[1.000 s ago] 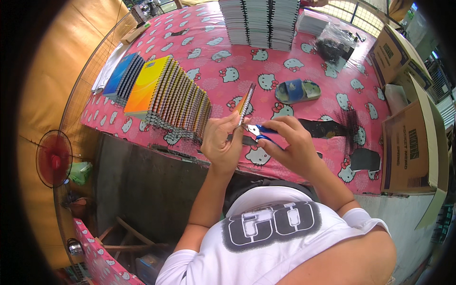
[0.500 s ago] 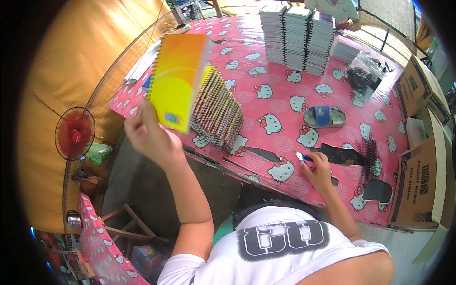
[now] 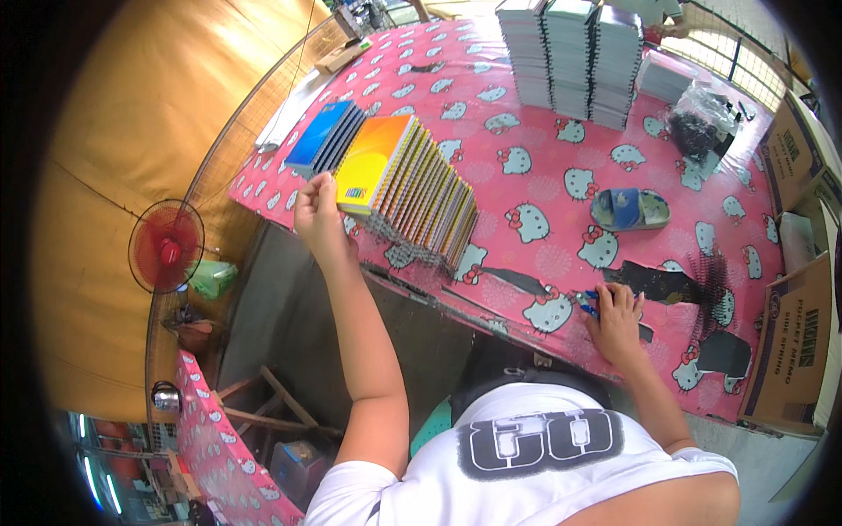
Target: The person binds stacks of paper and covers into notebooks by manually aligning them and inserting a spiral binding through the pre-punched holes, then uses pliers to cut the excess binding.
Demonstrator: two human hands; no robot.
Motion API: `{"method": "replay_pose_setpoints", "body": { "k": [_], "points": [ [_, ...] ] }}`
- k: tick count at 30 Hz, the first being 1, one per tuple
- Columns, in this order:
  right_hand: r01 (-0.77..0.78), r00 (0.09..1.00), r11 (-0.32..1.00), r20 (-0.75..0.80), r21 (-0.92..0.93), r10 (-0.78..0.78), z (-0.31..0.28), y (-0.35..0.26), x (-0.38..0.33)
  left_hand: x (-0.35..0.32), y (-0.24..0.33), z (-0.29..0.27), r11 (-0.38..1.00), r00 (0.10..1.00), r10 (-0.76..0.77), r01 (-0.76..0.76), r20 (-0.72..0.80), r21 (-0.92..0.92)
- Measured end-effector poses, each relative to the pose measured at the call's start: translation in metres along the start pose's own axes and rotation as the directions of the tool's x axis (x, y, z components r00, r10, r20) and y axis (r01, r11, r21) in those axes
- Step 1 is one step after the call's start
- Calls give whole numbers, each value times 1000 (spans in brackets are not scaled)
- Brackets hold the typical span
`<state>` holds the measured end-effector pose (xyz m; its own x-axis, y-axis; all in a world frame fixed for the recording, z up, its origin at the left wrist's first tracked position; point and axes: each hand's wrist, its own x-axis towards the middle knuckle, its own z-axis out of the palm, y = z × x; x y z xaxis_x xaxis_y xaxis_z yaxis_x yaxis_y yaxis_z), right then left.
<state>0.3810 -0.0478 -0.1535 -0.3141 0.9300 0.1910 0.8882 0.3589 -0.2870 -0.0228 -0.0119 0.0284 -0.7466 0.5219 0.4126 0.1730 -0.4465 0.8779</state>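
Observation:
A spiral notebook [image 3: 373,162] with a yellow and orange cover lies on top of a slanting stack of spiral notebooks [image 3: 425,197], whose wire bindings face right. My left hand [image 3: 320,215] is at its near left corner, fingers closed on the edge. Beside that stack, farther left, sit several blue-covered notebooks [image 3: 320,136]. My right hand [image 3: 618,324] rests on the table near its front edge, fingers curled over blue-handled pliers [image 3: 589,301] whose metal tip points left. Most of the handles are hidden under the palm.
The pink patterned table cover [image 3: 491,162] has dark torn patches. A blue slipper [image 3: 627,210] lies beyond my right hand. Tall notebook stacks [image 3: 570,66] and a plastic bag with black contents [image 3: 697,131] stand farther back. Cardboard boxes [image 3: 789,342] line the right; a red fan [image 3: 167,250] is left.
My left hand has lowered the yellow notebook from the air onto the stack, uncovering the blue notebooks. My right hand has flattened over the pliers. The whole view has shifted slightly.

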Motion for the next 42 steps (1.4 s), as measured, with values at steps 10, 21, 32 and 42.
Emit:
{"method": "replay_pose_setpoints", "body": {
  "k": [10, 21, 32, 42],
  "points": [
    [193, 978, 731, -72, 654, -193, -65, -81, 93, -79, 36, -3, 922, 971, 163, -213, 174, 322],
    [642, 744, 751, -365, 157, -560, -97, -186, 165, -81, 31, 0, 949, 962, 147, -203, 232, 240],
    [674, 713, 731, -347, 102, -609, -113, -188, 166, -78, 25, 0, 956, 963, 143, -195, 230, 220],
    [488, 869, 852, -16, 189, -494, -118, -192, 170, -75, 24, -5, 980, 973, 87, -123, 216, 157]
  ]
}}
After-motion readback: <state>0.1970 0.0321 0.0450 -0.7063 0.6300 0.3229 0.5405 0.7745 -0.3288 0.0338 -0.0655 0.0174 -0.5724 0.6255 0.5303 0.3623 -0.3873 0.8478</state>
